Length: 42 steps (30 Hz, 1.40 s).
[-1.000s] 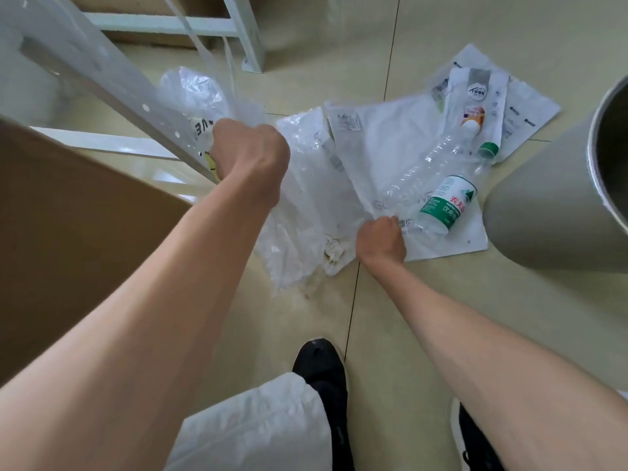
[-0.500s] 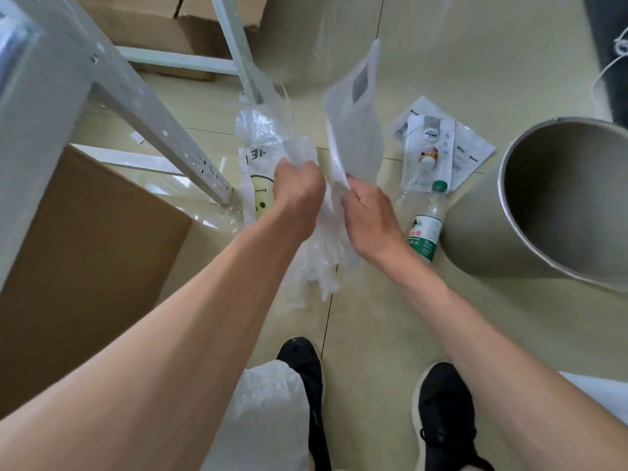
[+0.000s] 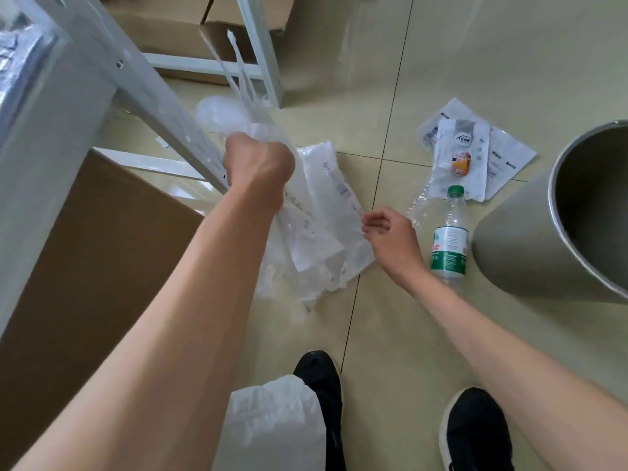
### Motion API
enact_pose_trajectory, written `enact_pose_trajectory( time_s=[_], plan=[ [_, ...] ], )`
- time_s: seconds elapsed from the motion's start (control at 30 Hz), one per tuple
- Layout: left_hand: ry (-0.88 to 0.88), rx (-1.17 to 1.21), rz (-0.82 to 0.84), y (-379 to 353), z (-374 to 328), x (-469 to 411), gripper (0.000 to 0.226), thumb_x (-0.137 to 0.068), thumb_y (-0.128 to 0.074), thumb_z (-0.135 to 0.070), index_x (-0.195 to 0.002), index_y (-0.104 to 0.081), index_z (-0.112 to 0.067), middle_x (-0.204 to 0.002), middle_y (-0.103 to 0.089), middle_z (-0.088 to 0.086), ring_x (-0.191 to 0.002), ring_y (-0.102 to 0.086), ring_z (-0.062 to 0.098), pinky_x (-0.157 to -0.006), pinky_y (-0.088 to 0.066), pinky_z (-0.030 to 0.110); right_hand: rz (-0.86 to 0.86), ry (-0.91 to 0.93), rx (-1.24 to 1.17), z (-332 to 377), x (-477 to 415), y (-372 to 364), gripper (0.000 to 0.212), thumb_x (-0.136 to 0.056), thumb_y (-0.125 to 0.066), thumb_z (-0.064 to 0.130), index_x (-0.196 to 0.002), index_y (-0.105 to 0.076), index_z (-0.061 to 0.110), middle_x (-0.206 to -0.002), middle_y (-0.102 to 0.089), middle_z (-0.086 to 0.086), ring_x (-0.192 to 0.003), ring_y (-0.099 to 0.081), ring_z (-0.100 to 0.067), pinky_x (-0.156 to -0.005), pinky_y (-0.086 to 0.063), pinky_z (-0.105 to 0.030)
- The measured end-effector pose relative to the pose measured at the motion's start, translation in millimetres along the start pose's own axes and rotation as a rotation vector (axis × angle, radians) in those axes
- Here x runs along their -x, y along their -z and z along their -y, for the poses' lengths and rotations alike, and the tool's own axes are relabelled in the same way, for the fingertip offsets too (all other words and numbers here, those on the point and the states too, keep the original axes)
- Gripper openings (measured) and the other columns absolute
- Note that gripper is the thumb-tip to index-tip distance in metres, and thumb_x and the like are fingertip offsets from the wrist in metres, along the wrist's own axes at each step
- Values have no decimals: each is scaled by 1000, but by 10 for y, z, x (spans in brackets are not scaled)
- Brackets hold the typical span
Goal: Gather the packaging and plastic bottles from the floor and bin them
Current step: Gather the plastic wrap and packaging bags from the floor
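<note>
While left hand (image 3: pixel 260 164) stays fisted around a bunch of clear plastic bags (image 3: pixel 316 229) at 11 o'clock, right hand (image 3: pixel 390 237) hangs beside them, fingers loosely curled, gripping nothing. Green-capped bottle (image 3: pixel 449 239) and printed pouches (image 3: pixel 470 158) lie on floor at 1 o'clock, near metal bin (image 3: pixel 530 253) at 3.
</note>
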State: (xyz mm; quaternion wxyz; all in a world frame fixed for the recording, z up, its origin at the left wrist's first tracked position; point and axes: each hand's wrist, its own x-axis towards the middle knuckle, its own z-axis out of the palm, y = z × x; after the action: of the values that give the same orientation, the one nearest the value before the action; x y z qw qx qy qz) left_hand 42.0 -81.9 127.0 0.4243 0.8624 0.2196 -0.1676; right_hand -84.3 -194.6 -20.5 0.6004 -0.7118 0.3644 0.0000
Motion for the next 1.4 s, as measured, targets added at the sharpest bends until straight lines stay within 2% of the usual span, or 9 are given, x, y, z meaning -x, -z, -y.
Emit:
enact_pose_trajectory(
  time_s=[0.13,0.33,0.5,0.7,0.83,1.03,1.17,1.3,1.4],
  plan=[
    [-17,-23,-41,-107,61,-103,19,-88,-47,-10,-105,-39,-15,-105,-46,5,-92,-50,27,-75,-48,31,111,-248,234,-295,-486,-182,40,-92,-56,9,-130,-44,4,-116,-54,-8,-98,-55,-25,-68,-41,-27],
    [-8,-28,-79,-318,178,-151,38,-89,-49,-8,-127,-49,-8,-124,-57,11,-109,-59,32,-92,-53,38,-31,-210,672,-603,-702,-406,51,-87,-66,18,-128,-40,3,-129,-54,-21,-121,-49,-39,-89,-46,-43],
    [-42,-9,-53,-443,189,-3,40,-90,-49,-7,-130,-47,-8,-129,-54,11,-112,-58,31,-91,-54,41,-64,-292,358,-543,-606,-309,27,-84,-64,17,-108,-67,4,-108,-70,-15,-93,-68,-33,-70,-51,-32],
    [-124,45,-17,-548,244,230,38,-93,-47,-9,-131,-47,-7,-128,-52,10,-116,-56,28,-94,-50,34,-120,-177,75,-245,-328,-32,18,-88,-48,6,-104,-50,12,-99,-55,-2,-87,-53,-22,-52,-36,-24],
    [-83,90,42,-508,296,329,37,-92,-44,-6,-129,-46,-8,-110,-45,5,-115,-54,28,-97,-48,33,-167,-64,79,-59,-78,127,34,-87,-41,2,-118,-54,8,-103,-58,-2,-90,-55,-21,-67,-43,-23],
    [-71,68,56,-284,366,397,42,-94,-41,-8,-136,-41,-5,-135,-46,9,-102,-48,26,-82,-43,29,-200,80,249,235,381,124,42,-84,-33,-6,-111,-61,10,-85,-62,-3,-81,-56,-30,-63,-43,-29],
    [-26,215,78,-157,332,418,47,-95,-39,-8,-141,-37,-8,-139,-45,9,-100,-46,24,-80,-40,28,-229,184,283,526,675,-39,65,-89,-32,-6,-146,-43,23,-121,-68,-6,-106,-62,-30,-83,-48,-27],
    [86,352,90,-23,289,448,35,-94,-44,-11,-128,-46,-12,-130,-52,9,-105,-57,28,-83,-43,30,-148,338,310,641,1001,-264,77,-83,-38,-14,-149,-40,26,-139,-59,4,-123,-58,-18,-98,-50,-29],
    [65,387,72,-2,312,431,22,-89,-53,-21,-110,-52,-16,-121,-62,13,-103,-62,30,-96,-48,35,-25,397,249,598,1100,-412,52,-96,-43,10,-142,-49,35,-113,-71,9,-93,-66,-4,-75,-52,-20]
  ],
)
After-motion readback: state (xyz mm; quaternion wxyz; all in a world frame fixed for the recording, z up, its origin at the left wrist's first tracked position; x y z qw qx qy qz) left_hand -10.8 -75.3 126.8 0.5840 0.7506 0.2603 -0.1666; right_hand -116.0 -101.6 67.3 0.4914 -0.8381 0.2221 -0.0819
